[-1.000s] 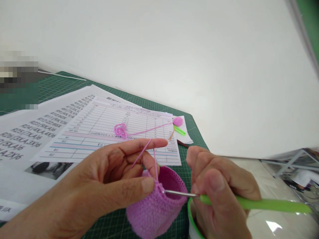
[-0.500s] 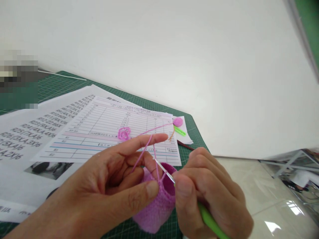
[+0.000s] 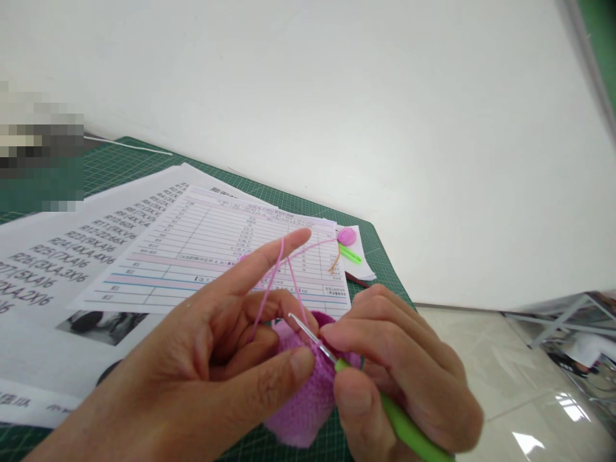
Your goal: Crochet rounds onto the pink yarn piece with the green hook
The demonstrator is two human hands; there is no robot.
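Between thumb and bent fingers, my left hand (image 3: 226, 333) pinches the rim of a pink crocheted piece (image 3: 303, 410), which is hollow and cup-shaped. Pink yarn (image 3: 294, 282) runs over the raised left index finger and down to the rim. My right hand (image 3: 409, 366) grips a crochet hook (image 3: 407, 427) by its green handle. The hook's silver tip points up and left, just above the rim near the left fingers. Part of the piece's opening is hidden behind the right fingers.
Printed sheets (image 3: 158, 256) cover much of the green cutting mat (image 3: 385, 263). A pink yarn ball (image 3: 346, 237) and a light green clip-like item (image 3: 350, 254) lie on white paper at the mat's right edge. A white wall (image 3: 337, 115) stands behind; tiled floor (image 3: 481, 359) shows at right.
My left index finger has risen, lifting the yarn. The hook tip has shifted slightly left and down, and my right index finger now reaches forward along the shaft to the rim.
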